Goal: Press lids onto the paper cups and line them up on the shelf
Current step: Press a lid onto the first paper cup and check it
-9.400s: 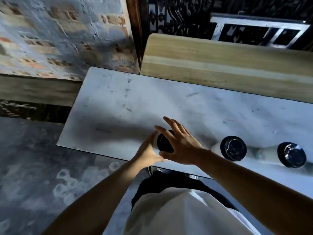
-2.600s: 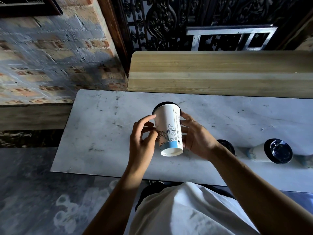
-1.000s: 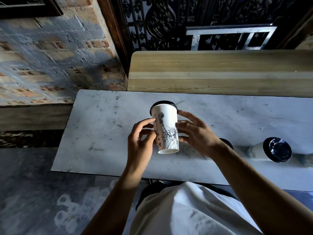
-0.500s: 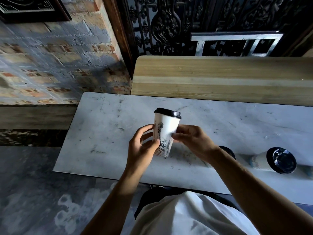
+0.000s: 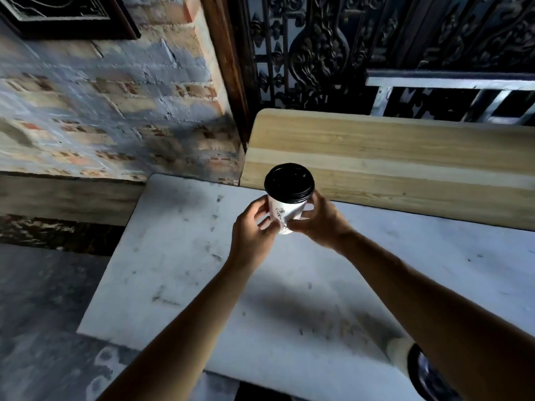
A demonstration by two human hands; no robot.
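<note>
I hold the paper cup in both hands, lifted above the white table and close to the near edge of the wooden shelf. The black lid sits on it already and looks flat, so I judge the pressing is done and the step now is placing on the shelf.

The left hand is curled round the left side of the cup's lower part, and the right hand pinches the right side, fingers low on the wall.

To do it well, approx.: keep the cup upright, don't squeeze the thin wall, bring it over the shelf edge w/o hitting it, set the bottom down flat near the left end, so the next ones can line up to the right.

Count: 1 cup in hands, 1 more cup with lid at the near right, partly hidden by my right forearm. Shelf: 0 cups in the visible part.
</note>
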